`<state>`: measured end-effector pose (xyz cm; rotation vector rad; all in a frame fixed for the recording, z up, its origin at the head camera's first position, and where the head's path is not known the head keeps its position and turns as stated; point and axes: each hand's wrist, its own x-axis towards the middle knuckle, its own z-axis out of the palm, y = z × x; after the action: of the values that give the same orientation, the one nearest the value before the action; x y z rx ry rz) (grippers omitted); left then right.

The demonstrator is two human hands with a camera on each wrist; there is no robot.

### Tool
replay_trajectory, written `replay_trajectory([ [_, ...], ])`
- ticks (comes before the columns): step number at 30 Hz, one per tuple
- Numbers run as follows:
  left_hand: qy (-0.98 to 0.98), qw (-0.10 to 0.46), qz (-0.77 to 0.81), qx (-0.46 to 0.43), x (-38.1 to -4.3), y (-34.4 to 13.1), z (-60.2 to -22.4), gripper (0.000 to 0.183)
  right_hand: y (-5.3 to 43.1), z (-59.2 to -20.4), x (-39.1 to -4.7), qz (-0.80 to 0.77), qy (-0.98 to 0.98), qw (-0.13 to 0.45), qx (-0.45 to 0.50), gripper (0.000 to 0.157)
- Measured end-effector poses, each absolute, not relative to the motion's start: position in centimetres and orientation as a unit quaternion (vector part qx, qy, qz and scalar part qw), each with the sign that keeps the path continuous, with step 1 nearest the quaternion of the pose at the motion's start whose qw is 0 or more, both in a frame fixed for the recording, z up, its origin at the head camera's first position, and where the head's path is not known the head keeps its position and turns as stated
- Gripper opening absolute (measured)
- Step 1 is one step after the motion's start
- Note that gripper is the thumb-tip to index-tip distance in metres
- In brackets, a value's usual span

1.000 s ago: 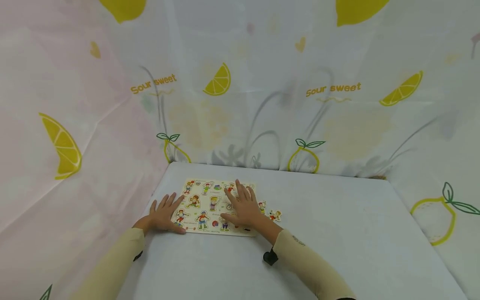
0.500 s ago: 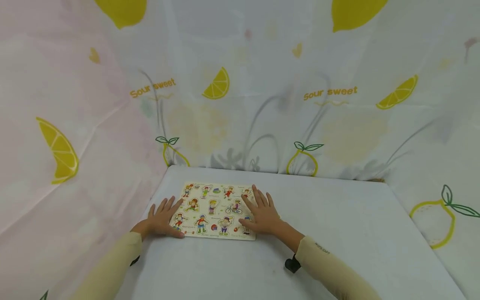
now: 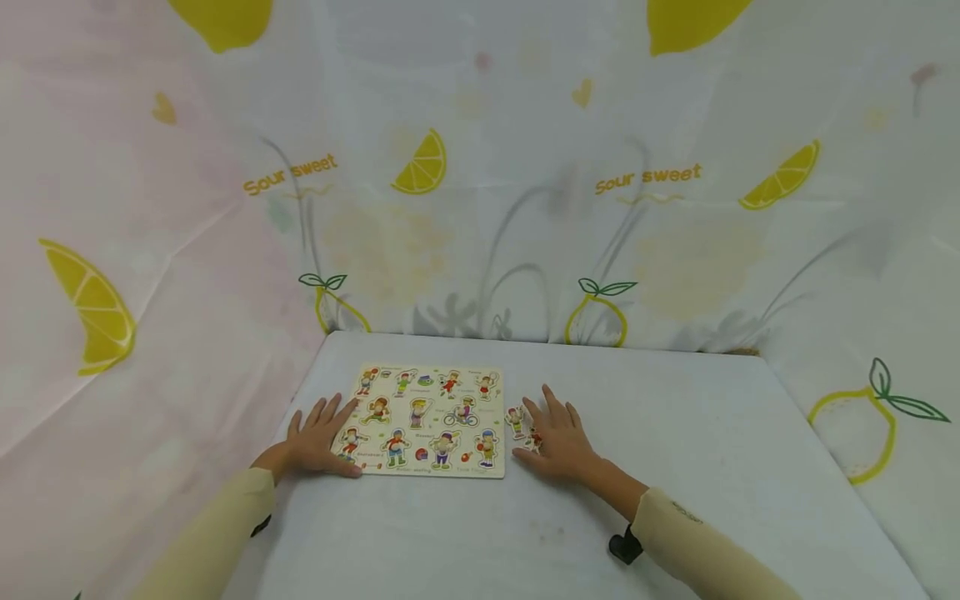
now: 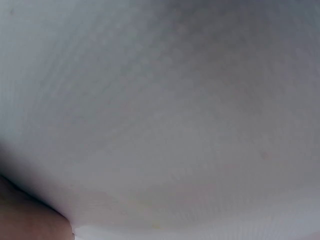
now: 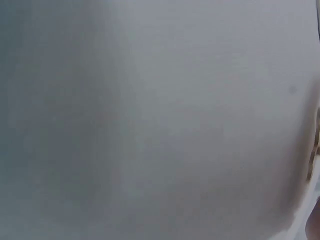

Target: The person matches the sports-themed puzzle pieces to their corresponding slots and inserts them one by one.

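A cream puzzle board printed with sporty cartoon figures lies flat on the white table in the head view. My left hand rests at its left edge, fingers spread, thumb near the lower left corner. Just right of the board lie loose figure-shaped puzzle pieces, one of them a figure piece in plain sight. Another piece is partly hidden under my right hand, whose fingers are extended over it. Only a bit of the left hand shows in the left wrist view, and a sliver of the right hand in the right wrist view.
The white-covered table extends to the right and toward the front. Lemon-printed cloth walls enclose it at the back and both sides. A black wrist camera hangs under the right sleeve.
My right hand has slid right, off the board and onto the loose pieces beside it, uncovering the figures on the board's right side. The left hand has stayed at the board's left edge.
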<state>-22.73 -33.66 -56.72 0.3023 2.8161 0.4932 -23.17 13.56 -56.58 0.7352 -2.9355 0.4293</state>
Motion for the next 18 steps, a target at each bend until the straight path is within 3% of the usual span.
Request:
replay_trajectory([
  [3,0.971,0.133,0.169,0.106,-22.7,-33.7,-56.8,0.139,14.5,-57.0,-23.3,0.203,-0.947,0.067,0.240,0.079],
  [7,0.972,0.128,0.163,0.110,-22.8,-33.9,-57.1,0.138,15.4,-57.1,-23.6,0.254,-0.930,0.098,0.248,0.054],
  [10,0.972,0.129,0.164,0.110,-22.8,-33.9,-57.2,0.138,15.8,-56.7,-23.7,0.298,-0.923,0.078,0.231,0.037],
  [14,0.970,0.133,0.170,0.110,-22.8,-33.8,-57.1,0.139,15.9,-56.3,-23.9,0.324,-0.922,0.045,0.208,0.027],
  [18,0.972,0.134,0.162,0.107,-22.9,-33.8,-57.1,0.140,15.7,-56.2,-23.9,0.301,-0.929,0.051,0.210,0.024],
])
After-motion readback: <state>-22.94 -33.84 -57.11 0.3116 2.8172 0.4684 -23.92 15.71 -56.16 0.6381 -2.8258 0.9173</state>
